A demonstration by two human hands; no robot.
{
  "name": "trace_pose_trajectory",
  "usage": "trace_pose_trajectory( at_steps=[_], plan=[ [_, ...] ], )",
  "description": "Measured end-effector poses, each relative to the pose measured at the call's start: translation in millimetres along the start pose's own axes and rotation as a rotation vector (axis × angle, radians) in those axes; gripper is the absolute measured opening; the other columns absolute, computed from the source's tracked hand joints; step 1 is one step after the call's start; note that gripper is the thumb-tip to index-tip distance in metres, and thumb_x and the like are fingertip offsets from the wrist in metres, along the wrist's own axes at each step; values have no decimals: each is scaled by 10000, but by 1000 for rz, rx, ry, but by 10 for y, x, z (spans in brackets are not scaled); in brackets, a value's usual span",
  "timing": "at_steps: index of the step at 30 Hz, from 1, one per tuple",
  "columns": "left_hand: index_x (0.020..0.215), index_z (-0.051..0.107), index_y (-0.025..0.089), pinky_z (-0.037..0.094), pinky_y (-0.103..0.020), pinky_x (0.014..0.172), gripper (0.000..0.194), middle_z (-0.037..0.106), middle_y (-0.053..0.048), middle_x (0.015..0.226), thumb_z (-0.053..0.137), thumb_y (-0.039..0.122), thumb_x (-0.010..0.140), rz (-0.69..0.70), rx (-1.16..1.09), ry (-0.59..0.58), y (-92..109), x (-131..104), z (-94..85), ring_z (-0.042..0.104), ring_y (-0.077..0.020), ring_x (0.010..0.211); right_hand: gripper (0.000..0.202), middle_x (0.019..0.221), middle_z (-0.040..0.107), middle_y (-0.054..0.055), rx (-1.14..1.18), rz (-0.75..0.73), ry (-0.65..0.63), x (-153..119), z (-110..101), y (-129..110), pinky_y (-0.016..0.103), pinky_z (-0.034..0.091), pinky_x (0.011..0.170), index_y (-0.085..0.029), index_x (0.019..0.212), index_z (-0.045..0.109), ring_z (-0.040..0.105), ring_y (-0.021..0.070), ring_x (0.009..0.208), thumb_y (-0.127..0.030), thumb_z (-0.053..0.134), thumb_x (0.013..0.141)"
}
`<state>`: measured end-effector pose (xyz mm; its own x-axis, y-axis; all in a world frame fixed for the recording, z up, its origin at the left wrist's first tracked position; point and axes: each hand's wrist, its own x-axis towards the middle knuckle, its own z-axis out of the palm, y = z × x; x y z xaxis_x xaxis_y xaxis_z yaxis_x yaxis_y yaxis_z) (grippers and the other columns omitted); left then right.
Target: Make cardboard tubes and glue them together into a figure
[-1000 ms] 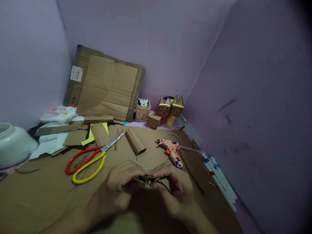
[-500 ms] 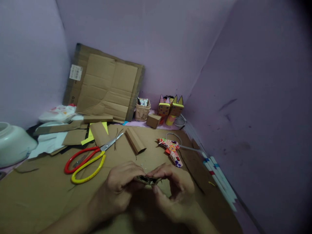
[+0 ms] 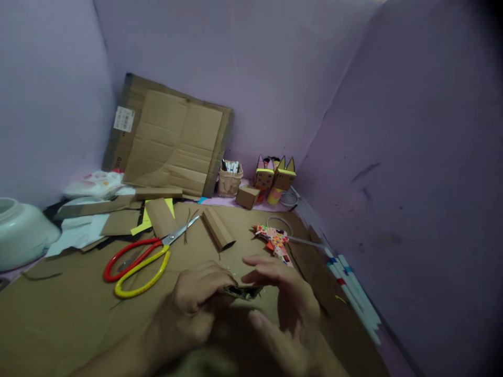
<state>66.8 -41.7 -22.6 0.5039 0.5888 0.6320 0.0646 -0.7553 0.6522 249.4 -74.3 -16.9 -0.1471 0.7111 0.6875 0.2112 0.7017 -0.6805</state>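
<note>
Near the front centre, my left hand (image 3: 200, 303) grips a small folded cardboard piece (image 3: 244, 292), whose open, ragged end faces me. My right hand (image 3: 288, 309) is spread around the piece's right end, thumb and fingers apart, with a gap between them. Beyond it lies a flower-patterned glue gun (image 3: 275, 243), its handle partly behind my right fingers. Scissors (image 3: 167, 241) with one red and one yellow handle rest left of my hands, blades pointing away. A folded cardboard strip (image 3: 218, 229) lies just past my hands.
A large cardboard sheet (image 3: 173, 141) leans on the back wall. Beside it stand a pen cup (image 3: 230, 180), a small cardboard box (image 3: 247, 197) and eared cardboard figures (image 3: 284, 178). White sticks (image 3: 356, 290) lie at right, a pale bowl (image 3: 23, 233) at far left.
My right hand has let go of the cardboard piece; its fingers and thumb have spread apart. My left hand still holds the piece, which has barely moved.
</note>
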Motion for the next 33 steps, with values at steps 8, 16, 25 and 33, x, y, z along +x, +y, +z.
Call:
trace_pose_trajectory(
  at_steps=[8,16,25,33],
  plan=[
    [966,602,193,461,-281,662,239,668,-63,801,456,59,833,10,111,0,25,26,-38,615,-178,737,219,879,586,45,-234,-235,-58,218,-44,-84,244,491,638,-191,877,629,612,139,748,-22,584,746],
    [784,695,182,470,-265,594,107,690,-48,738,589,168,784,-375,-57,185,2,12,-109,628,-188,672,241,674,466,-20,318,262,311,254,-89,41,249,404,594,-204,656,515,489,129,635,-267,481,886],
    [710,695,116,517,-243,573,320,690,-45,610,842,323,514,-989,-875,470,2,183,-176,613,-157,570,425,600,574,37,160,678,87,190,93,235,273,394,603,-182,440,505,537,156,624,-436,595,769],
    [733,696,94,537,-248,581,290,707,-76,651,811,301,567,-1049,-862,422,-57,171,-145,603,-145,565,397,595,604,-2,599,1026,-37,173,180,176,215,477,465,-130,730,653,539,87,470,-515,709,656]
  ],
)
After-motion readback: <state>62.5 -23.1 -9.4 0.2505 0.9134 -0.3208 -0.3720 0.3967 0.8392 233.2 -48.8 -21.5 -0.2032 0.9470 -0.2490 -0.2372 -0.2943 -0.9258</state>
